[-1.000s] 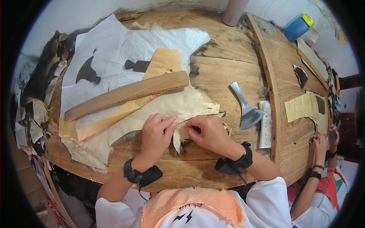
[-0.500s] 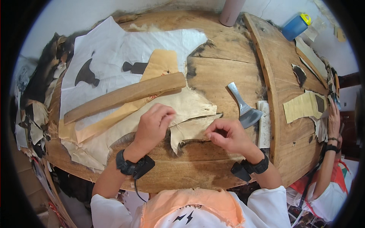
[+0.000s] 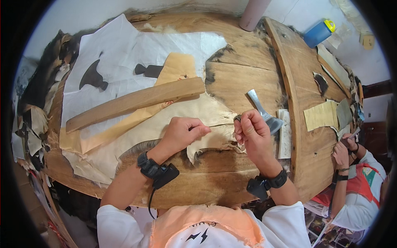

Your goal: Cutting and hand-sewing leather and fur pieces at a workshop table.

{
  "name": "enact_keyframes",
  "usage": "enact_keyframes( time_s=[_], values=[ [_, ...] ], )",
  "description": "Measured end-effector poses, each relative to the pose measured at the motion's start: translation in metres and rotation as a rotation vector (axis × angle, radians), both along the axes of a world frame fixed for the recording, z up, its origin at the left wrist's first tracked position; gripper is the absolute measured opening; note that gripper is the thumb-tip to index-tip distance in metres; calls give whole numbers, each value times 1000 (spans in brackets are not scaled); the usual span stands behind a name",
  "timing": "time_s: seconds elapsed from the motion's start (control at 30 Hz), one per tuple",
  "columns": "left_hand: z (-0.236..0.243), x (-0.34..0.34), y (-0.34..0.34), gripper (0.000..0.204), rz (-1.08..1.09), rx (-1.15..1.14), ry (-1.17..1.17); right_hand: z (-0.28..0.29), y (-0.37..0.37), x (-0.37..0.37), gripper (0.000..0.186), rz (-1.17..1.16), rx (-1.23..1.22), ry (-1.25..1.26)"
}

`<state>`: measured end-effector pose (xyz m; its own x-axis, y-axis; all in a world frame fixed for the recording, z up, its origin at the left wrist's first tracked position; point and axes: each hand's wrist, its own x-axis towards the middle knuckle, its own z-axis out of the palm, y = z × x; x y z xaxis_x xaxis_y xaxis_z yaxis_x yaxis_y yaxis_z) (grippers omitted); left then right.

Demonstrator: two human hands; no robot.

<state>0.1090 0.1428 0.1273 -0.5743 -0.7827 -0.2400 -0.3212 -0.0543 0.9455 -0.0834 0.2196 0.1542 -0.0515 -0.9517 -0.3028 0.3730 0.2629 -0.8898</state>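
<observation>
A pale hide (image 3: 165, 144) with dark fur at its edges lies across the table, with a slit running toward its right end. My left hand (image 3: 185, 134) is closed over the hide beside the slit, its thumb pressed against curled fingers. Whatever it holds is hidden. At the right end, my right hand (image 3: 252, 131) is closed, fingers and thumb pinched on the hide's gathered edge. A bit of dark fur shows beside its fingertips. Just beyond this hand lies a metal blade tool (image 3: 260, 108) with a flared end, partly covered by the hand.
A wooden bar (image 3: 136, 103) rests on tan paper and a white sheet (image 3: 120, 45) with dark cutouts. A raised wooden strip (image 3: 283, 78) divides the table. Past it are yellow hide pieces (image 3: 320, 115), a blue bottle (image 3: 317, 35) and a co-worker's hands (image 3: 342, 155). A pink cylinder (image 3: 253, 14) stands behind.
My right hand has risen away from me and slightly right, and the hide's right end is now bunched beside it. My left hand has shifted right. The co-worker's hands have come nearer.
</observation>
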Motion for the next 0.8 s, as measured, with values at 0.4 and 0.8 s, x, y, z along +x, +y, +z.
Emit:
enact_keyframes(
  time_s=[0.4,0.8],
  values=[
    [29,40,30,20,27,63,153,25,20,61,12,22,-80,410],
    [46,172,62,10,124,-104,26,27,33,154,12,-53,-223,392]
  ],
)
